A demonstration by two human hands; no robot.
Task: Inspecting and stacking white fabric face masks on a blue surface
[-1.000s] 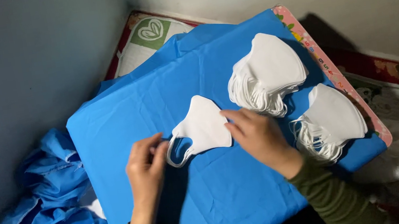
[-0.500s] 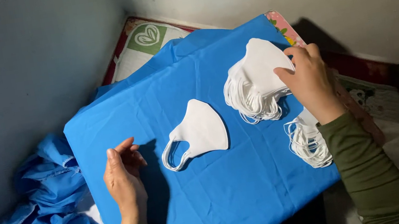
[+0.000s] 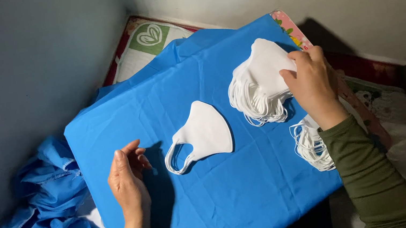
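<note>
**Hand and Mask Positions on Blue Cloth**

The right hand (image 3: 311, 85) gripped the top mask of the white mask stack (image 3: 259, 84), fingers closed on its edge. The left hand (image 3: 128, 181) rested on the blue cloth (image 3: 227, 197), fingers loosely open, holding nothing. A single white mask (image 3: 205, 134) lay flat between both hands. A second stack (image 3: 310, 145) sat partly hidden under the right forearm.

Blue cloth (image 3: 228, 202) is bare across its near half and far-left part — free passage there. Single mask (image 3: 205, 132) lies mid-cloth, just right of the left hand (image 3: 128, 183). Mask stack (image 3: 259, 86) and a second pile (image 3: 311, 141) crowd the right edge, the right hand (image 3: 312, 86) over them. Walls close in left and behind — crumpled blue fabric (image 3: 38, 205) fills the left floor.
</note>
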